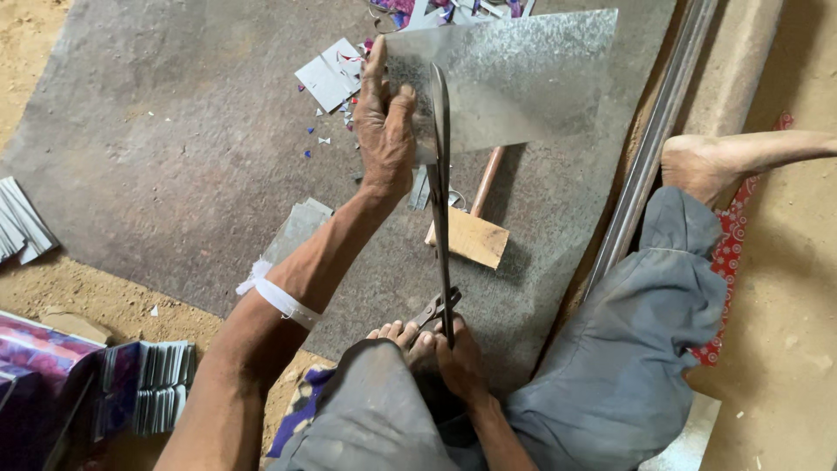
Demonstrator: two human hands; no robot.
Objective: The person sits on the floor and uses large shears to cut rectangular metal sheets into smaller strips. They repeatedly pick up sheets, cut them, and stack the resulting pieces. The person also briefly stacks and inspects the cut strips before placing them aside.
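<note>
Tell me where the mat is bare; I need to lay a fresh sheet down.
The grey mat is bare left of the left hand, out to the sandy floor. It is crowded by the metal sheet, the scraps, the shears and the wooden mallet.

The sheet (514, 78) under the left hand (384, 122) is thin metal, pale grey with a mottled, dull sheen. The shears (440, 201) gripped by the right hand (460, 362) are dark metal, worn and matt. The big floor plate (174, 166) is rough, stained metal without shine. The mallet (471, 231) is bare, pale wood, smooth on its block. The rail (654, 139) looks like scuffed steel. The trousers (619, 366) are soft grey cloth. The ground (785, 349) is dusty, gritty earth.
</note>
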